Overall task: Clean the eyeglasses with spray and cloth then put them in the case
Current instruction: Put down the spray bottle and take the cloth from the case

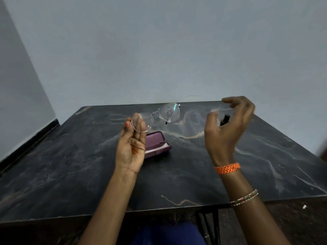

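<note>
Above table (70, 174) | left hand (131, 147) pinches eyeglasses (159, 114) | right hand (228, 128) blurred, grasp unclear, half-hiding spray bottle (225, 119)

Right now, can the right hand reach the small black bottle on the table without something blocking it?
Probably yes. The right hand hangs just in front of the black bottle with curled fingers holding nothing. The eyeglasses are off to the left in the left hand.
</note>
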